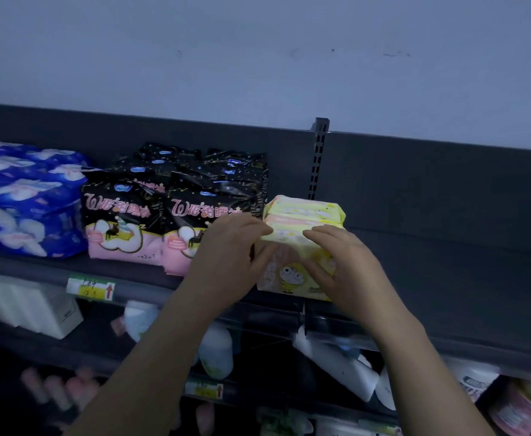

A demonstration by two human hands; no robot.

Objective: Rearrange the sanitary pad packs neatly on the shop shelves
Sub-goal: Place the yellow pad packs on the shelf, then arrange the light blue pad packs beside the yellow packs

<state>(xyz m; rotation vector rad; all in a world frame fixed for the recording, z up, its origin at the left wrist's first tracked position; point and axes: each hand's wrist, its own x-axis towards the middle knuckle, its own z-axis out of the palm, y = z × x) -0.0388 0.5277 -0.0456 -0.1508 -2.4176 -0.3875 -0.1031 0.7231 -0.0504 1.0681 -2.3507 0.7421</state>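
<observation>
Clasping the front yellow pack (pixel 302 247) on the top shelf (pixel 446 262) beside the black packs (pixel 179 196), the left hand (pixel 226 250) and right hand (pixel 346 265) curl round its ends, probably the best hold for something so soft and light.

From my feed: pale yellow packs (pixel 308 210) with a goggle-eyed cartoon, black-and-pink starry packs (pixel 126 215) at their 9 o'clock, blue-and-white packs (pixel 22 196) beyond.

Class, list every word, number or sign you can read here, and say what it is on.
"W形甜睡", last character unclear: black packs.
Red up arrow: price tag; its handwriting is unreadable.
Red up arrow: lower tag; the rest is blurred.
Too blurred to read: print on yellow packs and blue packs.
</observation>
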